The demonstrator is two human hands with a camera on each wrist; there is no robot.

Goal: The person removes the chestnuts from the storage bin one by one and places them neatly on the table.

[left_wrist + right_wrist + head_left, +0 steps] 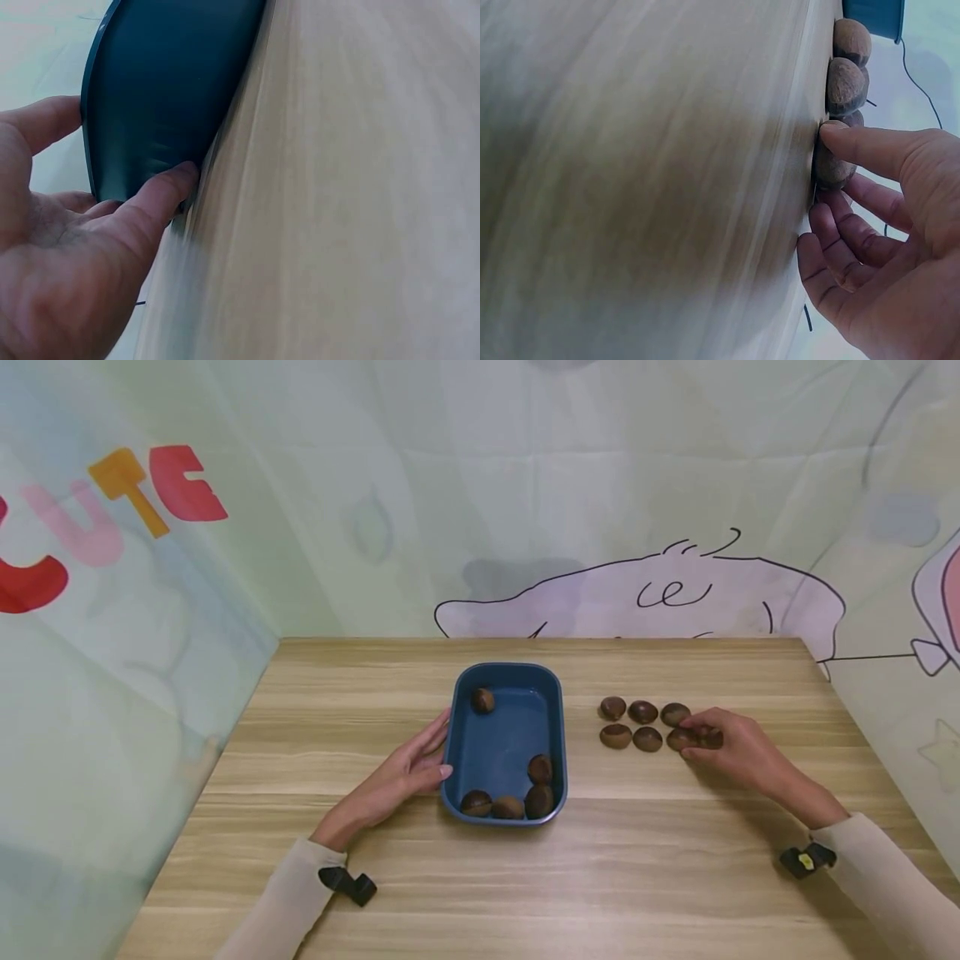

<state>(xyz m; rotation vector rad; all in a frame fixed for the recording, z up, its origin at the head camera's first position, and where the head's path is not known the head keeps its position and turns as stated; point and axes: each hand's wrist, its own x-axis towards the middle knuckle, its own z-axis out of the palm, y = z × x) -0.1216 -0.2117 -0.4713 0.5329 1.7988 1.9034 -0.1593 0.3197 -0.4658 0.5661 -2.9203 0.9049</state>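
A blue rectangular tray [504,727] sits on the table with several brown chestnuts [507,807] inside, most along its near end and one in the far left corner. My left hand [397,777] rests against the tray's left side. Its thumb [161,196] presses the outer wall and a finger touches the rim. Right of the tray, several chestnuts [616,736] lie in two rows. At the right end of these rows my right hand [738,752] pinches a chestnut [835,169] between thumb and index finger, low at the tabletop. Its fingers partly hide another brown chestnut there.
The wooden table [337,693] has its far edge against a printed cloth backdrop [480,510], which also hangs along the left and right sides. A black strap device [347,885] is on the left wrist, and another [807,860] is on the right.
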